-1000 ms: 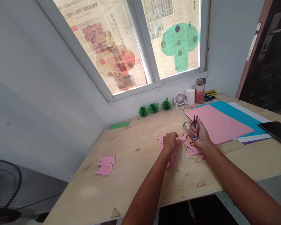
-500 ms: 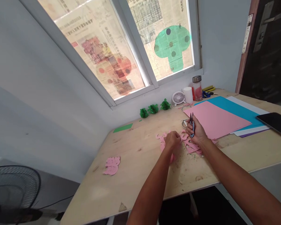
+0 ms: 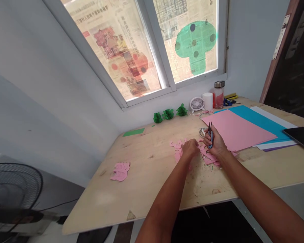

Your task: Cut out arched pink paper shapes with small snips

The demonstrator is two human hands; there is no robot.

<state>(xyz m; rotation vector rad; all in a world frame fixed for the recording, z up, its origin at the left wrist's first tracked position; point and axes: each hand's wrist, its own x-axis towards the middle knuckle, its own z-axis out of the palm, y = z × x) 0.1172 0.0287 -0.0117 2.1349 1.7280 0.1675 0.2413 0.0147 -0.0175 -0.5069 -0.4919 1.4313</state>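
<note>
Left hand (image 3: 191, 148) nearer right hand (image 3: 218, 143) (holding snips (image 3: 211, 136))

two hands (image 3: 191, 147), three green ornaments (image 3: 168, 114)

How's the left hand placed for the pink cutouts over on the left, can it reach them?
Likely yes: only flat pink pieces lie right beside the left hand, and nothing upright shows on the wooden tabletop between it and the pink cutouts.
</note>
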